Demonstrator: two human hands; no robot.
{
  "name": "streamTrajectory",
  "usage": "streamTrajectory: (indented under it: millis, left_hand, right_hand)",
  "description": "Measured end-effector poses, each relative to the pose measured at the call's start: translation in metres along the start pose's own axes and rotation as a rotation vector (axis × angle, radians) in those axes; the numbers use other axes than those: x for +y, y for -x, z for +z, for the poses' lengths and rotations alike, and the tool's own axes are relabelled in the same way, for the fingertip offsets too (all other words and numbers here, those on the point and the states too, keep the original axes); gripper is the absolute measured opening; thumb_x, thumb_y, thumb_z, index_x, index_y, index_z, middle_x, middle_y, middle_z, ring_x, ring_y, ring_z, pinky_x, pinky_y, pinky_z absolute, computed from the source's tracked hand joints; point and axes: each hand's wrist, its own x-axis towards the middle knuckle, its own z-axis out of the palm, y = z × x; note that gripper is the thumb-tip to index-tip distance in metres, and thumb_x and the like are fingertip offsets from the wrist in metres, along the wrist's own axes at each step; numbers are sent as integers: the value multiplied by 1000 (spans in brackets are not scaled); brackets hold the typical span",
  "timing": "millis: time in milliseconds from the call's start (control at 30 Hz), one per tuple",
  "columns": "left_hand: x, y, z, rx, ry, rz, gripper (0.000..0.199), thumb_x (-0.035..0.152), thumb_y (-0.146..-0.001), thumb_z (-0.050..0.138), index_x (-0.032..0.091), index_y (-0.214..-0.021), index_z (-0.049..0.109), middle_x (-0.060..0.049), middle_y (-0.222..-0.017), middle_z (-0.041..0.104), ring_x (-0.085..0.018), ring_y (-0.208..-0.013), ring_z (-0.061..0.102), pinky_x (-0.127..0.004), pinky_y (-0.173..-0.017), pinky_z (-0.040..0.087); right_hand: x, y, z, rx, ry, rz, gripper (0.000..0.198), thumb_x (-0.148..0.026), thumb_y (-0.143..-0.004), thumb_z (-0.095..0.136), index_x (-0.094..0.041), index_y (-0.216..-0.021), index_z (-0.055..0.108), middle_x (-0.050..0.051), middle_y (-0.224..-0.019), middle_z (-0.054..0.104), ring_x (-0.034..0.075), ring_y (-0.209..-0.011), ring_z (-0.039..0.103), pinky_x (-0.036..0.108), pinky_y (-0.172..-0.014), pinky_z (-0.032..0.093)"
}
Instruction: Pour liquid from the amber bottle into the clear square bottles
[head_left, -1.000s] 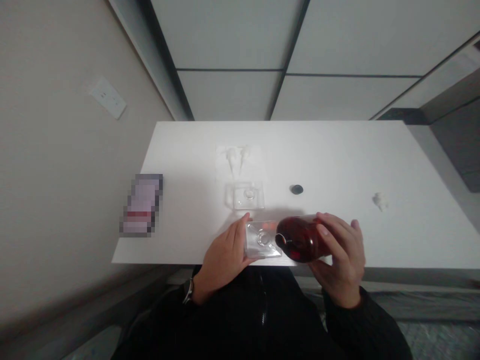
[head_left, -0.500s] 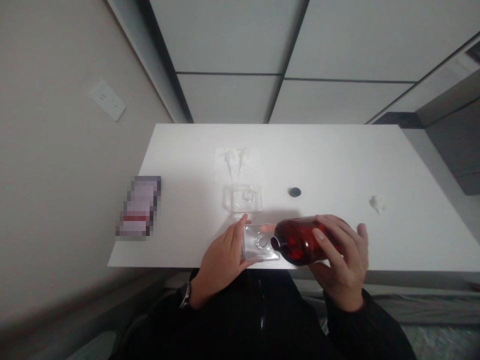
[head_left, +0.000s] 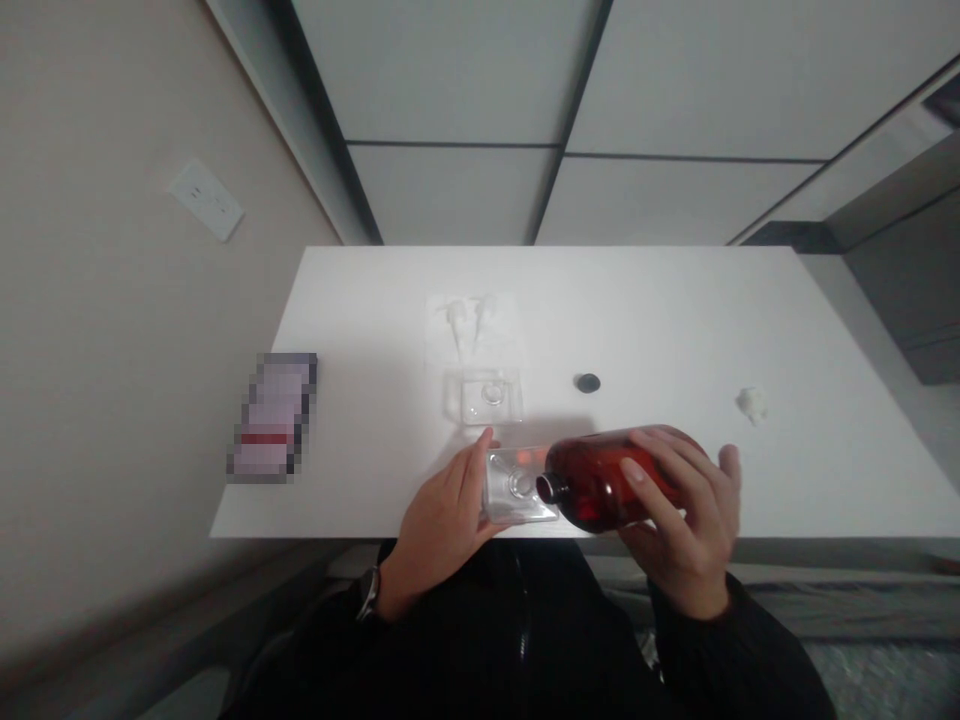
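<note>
"Why the two different holds?"

"My left hand (head_left: 442, 505) is curved around the left end of the near box (head_left: 501, 500), fingers on the far side, thumb on the near side. The box looks light, so I judge that this clasp steadies it. My right hand (head_left: 694, 530) is wrapped around the body of the bottle (head_left: 600, 478), thumb underneath in this view, where I'd expect most of the weight to be. That leaves the neck uncovered."

"And the tilt?"

"The bottle is tipped well over, its mouth (head_left: 550, 488) pointing left across the right part of the box. From above I can't tell how high it hangs, or whether anything is running out."

"What is set beyond your hands?"

"The far box (head_left: 491, 410), also clear, lies just past the near one. Behind it, two white pieces (head_left: 457, 320) lie on a pale sheet (head_left: 506, 345). A dark disc (head_left: 589, 383) lies just past the bottle, perhaps put there to be within reach."

"Where are the edges, and where is there room?"

"The near box is just beside the near edge of the table (head_left: 660, 310), so there's little margin towards my body. To the left, a blurred thing (head_left: 274, 420) lies at the table's side edge. The far box limits forward movement. The widest stretch of tabletop runs from the disc to a white lump (head_left: 752, 404) well off to my right, and back to the far edge."
</note>
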Motion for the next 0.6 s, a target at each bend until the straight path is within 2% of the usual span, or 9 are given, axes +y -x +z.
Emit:
streamTrajectory:
  millis: [267,600]
  left_hand:
    - [-1,-1,-1,1,27,12,108,62,-97,68,24,-168,-5,-23,-149,60,-38,-134,66,-53,-104,61]
    - [0,-1,-2,-20,56,3,106,62,-96,69,24,-167,-1,-22,-151,59,-38,-136,64,-52,-107,59]
  right_hand:
    - [1,-4,0,8,22,-36,46,-4,-90,61,-27,-130,68,8,-140,70,27,-134,63,58,-128,29]
    - [1,-5,-2,-4,54,-51,45,0,-86,61,-26,-123,69,7,-145,68,25,-137,62,57,-130,25]
